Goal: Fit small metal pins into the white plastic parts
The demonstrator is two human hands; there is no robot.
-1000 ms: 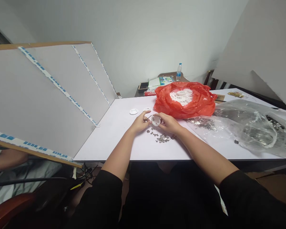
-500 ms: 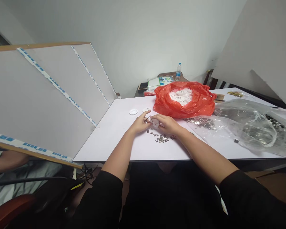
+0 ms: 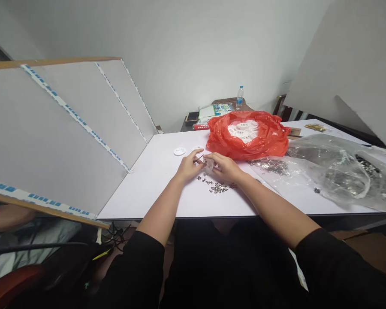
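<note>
By the left hand [image 3: 188, 166], a thin dark rod [image 3: 199, 159] is pinched. Between both hands, a round white plastic piece [image 3: 208, 165] is held by the right hand [image 3: 227, 166]; below this grip, small silvery metal pieces [image 3: 218, 187] are scattered. Beyond it, farther right, a crumpled red plastic bag [image 3: 247, 148] is seen.

Crinkled red plastic, glossy along its folds, forms the bag [image 3: 251, 149] around smooth white plastic parts [image 3: 249, 135]. In front of the bag, small metal pieces [image 3: 219, 187] glint on a smooth white tabletop [image 3: 138, 189], near a smooth white plastic disc [image 3: 209, 163]. Right of the bag, a wrinkled clear plastic sack [image 3: 334, 171] shines; behind the bag stands a glossy plastic bottle [image 3: 239, 101]. Left of the bag, a pale panel [image 3: 6, 124] looks smooth and matt; nearer the camera than the bag, black cloth sleeves [image 3: 135, 262] show a matt finish.
</note>
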